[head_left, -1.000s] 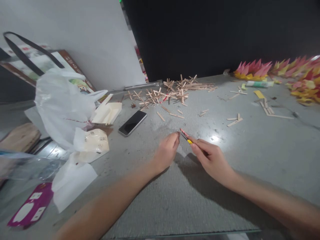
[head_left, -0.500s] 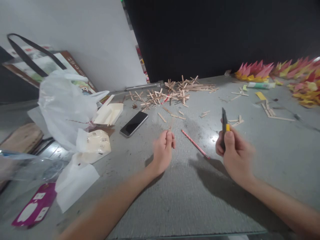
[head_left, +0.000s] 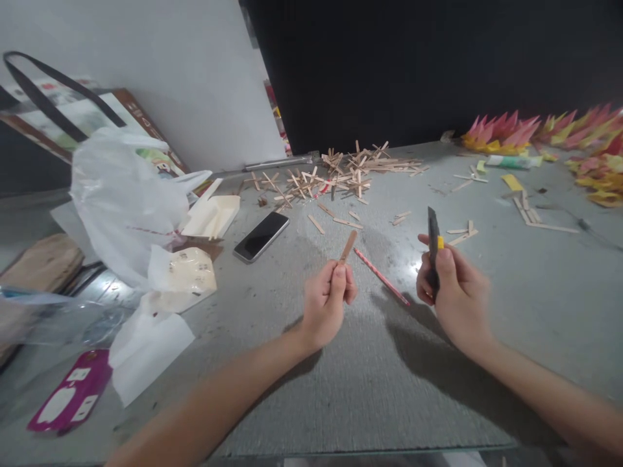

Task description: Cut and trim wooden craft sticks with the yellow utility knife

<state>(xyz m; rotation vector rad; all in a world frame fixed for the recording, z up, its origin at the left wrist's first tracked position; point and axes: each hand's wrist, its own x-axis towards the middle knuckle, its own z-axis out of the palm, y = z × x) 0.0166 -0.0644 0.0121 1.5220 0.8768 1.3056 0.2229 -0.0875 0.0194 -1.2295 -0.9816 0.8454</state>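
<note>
Between the thumb and fingers of my left hand (head_left: 327, 299) is a wooden craft stick (head_left: 348, 245), its free end pointing up and away from me. My right hand (head_left: 455, 292) is wrapped round a dark utility knife (head_left: 433, 243) with a yellow slider, held upright above the table. Whether its blade is out I cannot tell. On the table between the hands lies a red-and-white striped straw or pencil (head_left: 382, 277). Beyond them is a heap of craft sticks (head_left: 355, 172), with several loose pieces (head_left: 348, 222) in front of it.
A phone (head_left: 261, 236) lies left of centre. Further left are a white plastic bag (head_left: 121, 201), paper trays (head_left: 214, 217), a white paper sheet (head_left: 148, 353) and a purple card (head_left: 73, 392). At the right back stand pink and yellow paper decorations (head_left: 503, 133) and a glue tube (head_left: 513, 161).
My left hand has moved slightly right and turned, so the craft stick shows its flat face. My right hand with the utility knife has barely shifted; one finger has lifted off the handle.
</note>
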